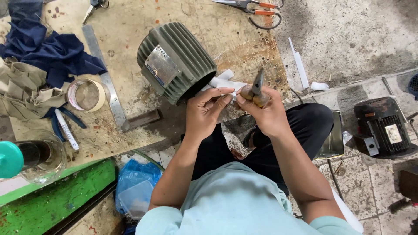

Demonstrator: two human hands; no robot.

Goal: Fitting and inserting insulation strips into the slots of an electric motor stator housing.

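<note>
Left hand (205, 109) pinches a white paper strip (221, 82) between thumb and fingertips, just at the open mouth of the green ribbed motor housing (176, 61). Right hand (265, 111) is closed around the wooden handle of a small knife (257, 87), blade pointing up and away; the two hands meet over the near right edge of the wooden board (130, 26).

Far left: a dark blue cloth (41, 48) and a khaki cloth (26, 89) lie bunched against the left edge of the board. Near them, blue-handled pliers (65, 119) and a white marker-like stick (66, 129) lie beside a roll of tape (86, 94). A glass jar (43, 156) with a teal cap in front of it stands at the near left corner, close to the board's edge. A steel square (114, 93) runs from far to near between the tape roll and the motor housing, leaving only a narrow bare strip on each side.

The housing lies on its side, tilted, its open end facing the hands. Open board remains far of it, up to the orange-handled scissors (257, 9) at the far edge.

Right of the board the concrete floor (357, 39) is largely open, with white paper offcuts (300, 67) near the board's right edge. A dark electric motor (383, 126) stands at the far right, well apart from the hands.
</note>
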